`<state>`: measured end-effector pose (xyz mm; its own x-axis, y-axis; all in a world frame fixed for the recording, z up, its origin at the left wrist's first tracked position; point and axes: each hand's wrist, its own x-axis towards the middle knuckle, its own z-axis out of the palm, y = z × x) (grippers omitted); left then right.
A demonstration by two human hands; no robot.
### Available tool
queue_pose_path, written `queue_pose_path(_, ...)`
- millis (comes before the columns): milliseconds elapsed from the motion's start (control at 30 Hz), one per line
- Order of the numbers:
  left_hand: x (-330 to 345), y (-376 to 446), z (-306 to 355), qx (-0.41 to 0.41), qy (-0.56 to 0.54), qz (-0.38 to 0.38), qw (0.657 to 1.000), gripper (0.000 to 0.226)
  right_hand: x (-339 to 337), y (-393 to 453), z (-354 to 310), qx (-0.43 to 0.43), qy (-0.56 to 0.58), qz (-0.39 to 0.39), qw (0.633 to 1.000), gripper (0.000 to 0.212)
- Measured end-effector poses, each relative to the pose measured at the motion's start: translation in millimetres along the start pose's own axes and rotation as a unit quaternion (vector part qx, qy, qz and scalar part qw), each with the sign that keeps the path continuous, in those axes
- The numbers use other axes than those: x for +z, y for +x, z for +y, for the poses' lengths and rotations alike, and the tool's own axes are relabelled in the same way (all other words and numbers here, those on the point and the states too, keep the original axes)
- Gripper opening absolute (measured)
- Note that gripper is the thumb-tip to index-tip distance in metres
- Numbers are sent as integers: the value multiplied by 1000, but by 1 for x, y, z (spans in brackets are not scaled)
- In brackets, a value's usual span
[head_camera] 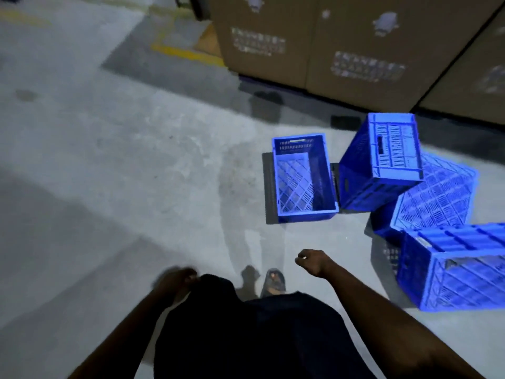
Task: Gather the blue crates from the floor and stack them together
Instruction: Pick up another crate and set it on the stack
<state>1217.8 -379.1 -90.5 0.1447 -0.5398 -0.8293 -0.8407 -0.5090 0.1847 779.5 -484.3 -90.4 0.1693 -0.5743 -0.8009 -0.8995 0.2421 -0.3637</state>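
Several blue slatted crates lie on the grey floor at the right. One upright crate (303, 177) stands with its mouth up. A second crate (382, 162) tips on its side against a third crate (434, 198), which shows its lattice base. A fourth crate (453, 266) lies overturned nearest me at the far right. My right hand (313, 261) hangs loosely curled and holds nothing, below the upright crate and left of the fourth one. My left hand (179, 283) is blurred beside my dark clothing, fingers curled, with nothing visible in it.
Large brown cardboard boxes (355, 50) form a wall behind the crates. A yellow floor line (185, 54) runs at the upper middle. My sandalled foot (274, 280) stands between my hands. Bare concrete floor (109, 160) spreads to the left.
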Motion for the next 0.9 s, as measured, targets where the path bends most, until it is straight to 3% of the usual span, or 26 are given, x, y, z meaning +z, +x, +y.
queue_pose_path(100,-104,15,75,47,30,1,998,5,-15,22,-22,49,61,20,997,44)
queue_pose_path(233,-205,83,128,166,127,-14,978,48,-34,57,-51,123,149,51,980,43)
queue_pose_path(367,-299,161,194,210,241,-73,945,29,-49,78,-91,207,260,104,937,41)
queue_pose_path(533,-391,241,288,235,384,-115,885,30,-67,102,-145,269,390,136,870,45)
queue_pose_path(700,-426,331,403,260,489,-101,827,34,-80,147,-160,304,482,165,805,42)
queue_pose_path(900,-391,422,538,300,537,-80,784,39,-91,231,-126,335,510,172,773,45)
